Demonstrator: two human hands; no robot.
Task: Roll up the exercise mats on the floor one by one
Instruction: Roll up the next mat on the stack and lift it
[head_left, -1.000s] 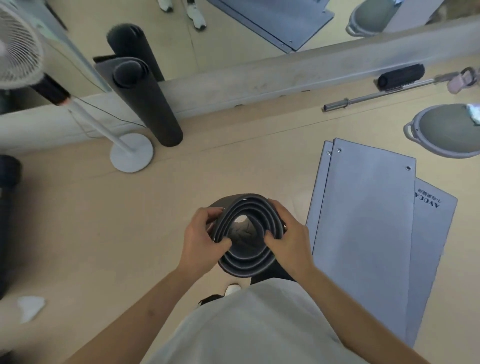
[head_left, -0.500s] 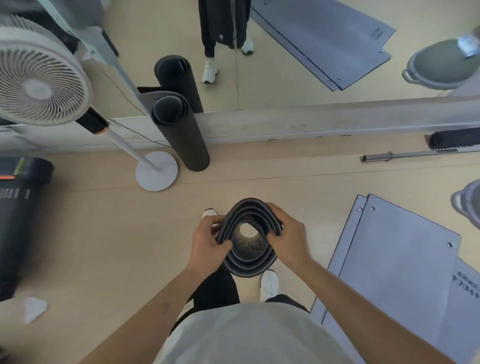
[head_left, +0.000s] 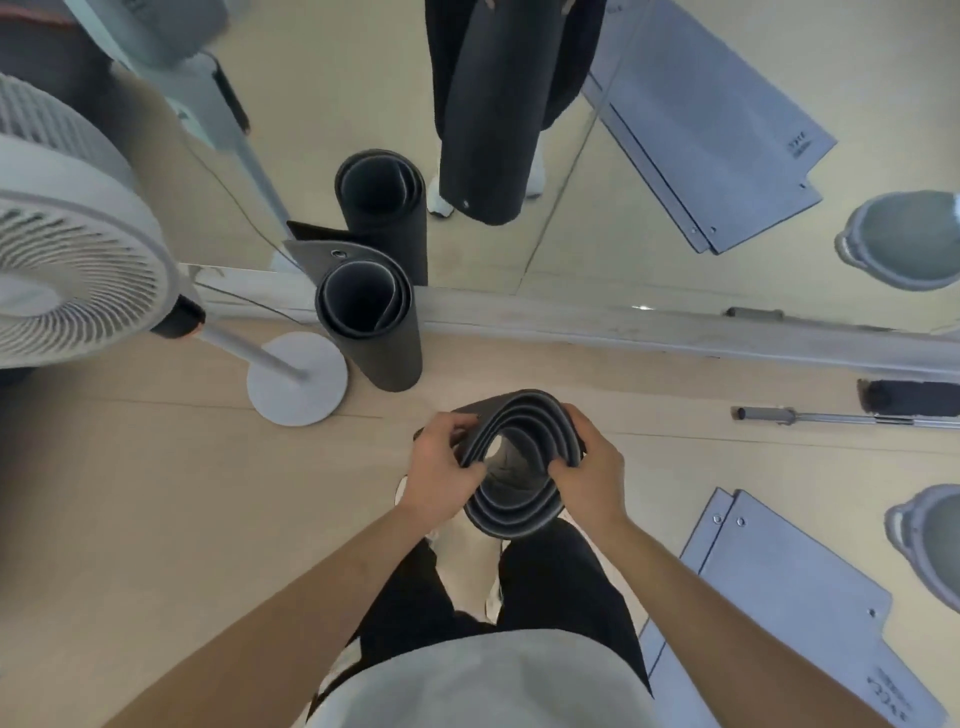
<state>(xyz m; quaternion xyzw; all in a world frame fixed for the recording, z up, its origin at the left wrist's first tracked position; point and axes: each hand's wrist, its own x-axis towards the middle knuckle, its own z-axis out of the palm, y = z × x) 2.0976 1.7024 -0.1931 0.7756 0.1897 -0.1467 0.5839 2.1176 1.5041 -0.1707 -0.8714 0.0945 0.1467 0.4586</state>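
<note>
Right now both hands clamp one rolled mat (head_left: 514, 467) held upright: left hand (head_left: 441, 467) on its left rim, right hand (head_left: 589, 470) on its right. Judging by the finished roll (head_left: 371, 325) standing far left by the mirror, this one goes beside it; flat mats (head_left: 789, 603) near right come next.

Bare floor (head_left: 130, 519) lies open on the left. Ahead, a standing rolled mat (head_left: 371, 332) and fan base (head_left: 297, 378) block the mirror wall; flat mats (head_left: 779, 597) lie right, perhaps overlapping.

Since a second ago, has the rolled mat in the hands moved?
Yes. The rolled mat has been carried toward the standing mat roll by the mirror, away from the flat mats.
</note>
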